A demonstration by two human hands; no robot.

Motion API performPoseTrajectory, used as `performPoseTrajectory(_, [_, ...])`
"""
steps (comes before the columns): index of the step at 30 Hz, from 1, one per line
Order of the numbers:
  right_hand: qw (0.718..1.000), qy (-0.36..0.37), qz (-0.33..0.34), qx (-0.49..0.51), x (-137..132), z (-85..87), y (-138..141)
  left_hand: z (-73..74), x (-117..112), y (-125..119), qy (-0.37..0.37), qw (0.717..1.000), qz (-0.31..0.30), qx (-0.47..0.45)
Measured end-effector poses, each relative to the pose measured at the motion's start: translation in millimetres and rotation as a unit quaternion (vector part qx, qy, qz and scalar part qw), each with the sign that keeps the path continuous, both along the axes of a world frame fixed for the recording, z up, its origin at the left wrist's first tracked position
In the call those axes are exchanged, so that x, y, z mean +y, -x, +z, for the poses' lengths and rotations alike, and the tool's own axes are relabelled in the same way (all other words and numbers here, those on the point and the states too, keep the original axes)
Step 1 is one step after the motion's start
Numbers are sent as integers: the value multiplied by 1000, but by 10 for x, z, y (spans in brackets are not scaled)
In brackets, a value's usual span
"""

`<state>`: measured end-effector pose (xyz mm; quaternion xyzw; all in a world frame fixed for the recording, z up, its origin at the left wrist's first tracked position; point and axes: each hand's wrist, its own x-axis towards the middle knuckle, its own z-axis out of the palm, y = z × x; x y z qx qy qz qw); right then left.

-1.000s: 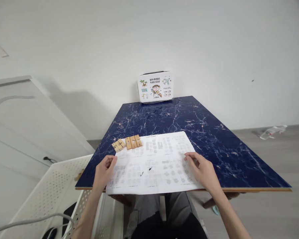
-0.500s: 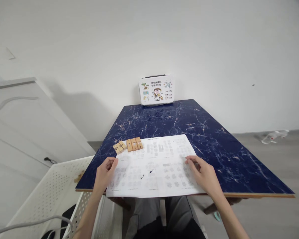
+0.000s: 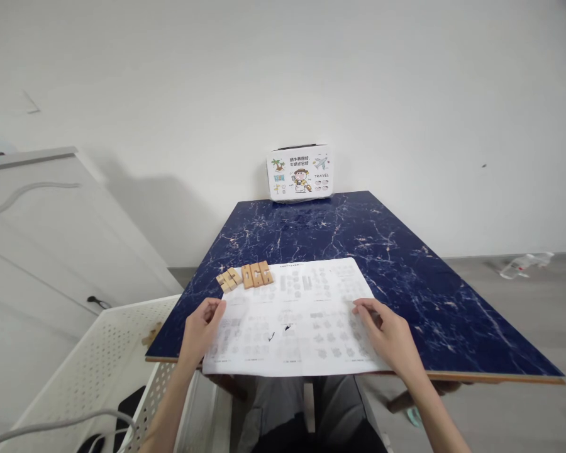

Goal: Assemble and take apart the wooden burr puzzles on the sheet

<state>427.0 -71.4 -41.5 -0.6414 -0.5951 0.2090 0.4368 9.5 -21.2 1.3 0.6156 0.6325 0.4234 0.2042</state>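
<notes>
A white printed sheet (image 3: 297,314) with small diagrams lies at the near edge of a dark blue marbled table (image 3: 405,277). My left hand (image 3: 199,332) pinches the sheet's left edge, fingers curled. The right side of the sheet is under my right hand (image 3: 390,337), whose fingers lie spread and flat on the paper. Several wooden puzzle pieces (image 3: 244,276) sit in a row at the sheet's far left corner, apart from both hands.
A white box with cartoon travel pictures (image 3: 300,172) stands at the table's far edge against the wall. A white perforated cart (image 3: 104,352) with a cable sits left of the table. A plastic bottle (image 3: 523,264) lies on the floor at right.
The view has shifted slightly. Both hands stay on the sheet in nearly the same places.
</notes>
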Motion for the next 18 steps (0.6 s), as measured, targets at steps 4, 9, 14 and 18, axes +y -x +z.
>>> performPoseTrajectory(4, [1000,7,0,3,-8,-3,2,-40,11,27,7,1000,-4,-2])
performPoseTrajectory(9, [1000,8,-3,0,-17,-5,-4,-24,1,14,13,1000,2,2])
performPoseTrajectory(14, [1000,0,-2,-9,-8,-25,-8,-1,-10,1,20,1000,4,20])
performPoseTrajectory(18, [1000,-3,-4,-5,-6,-16,-6,-5,-30,-10,13,1000,4,28])
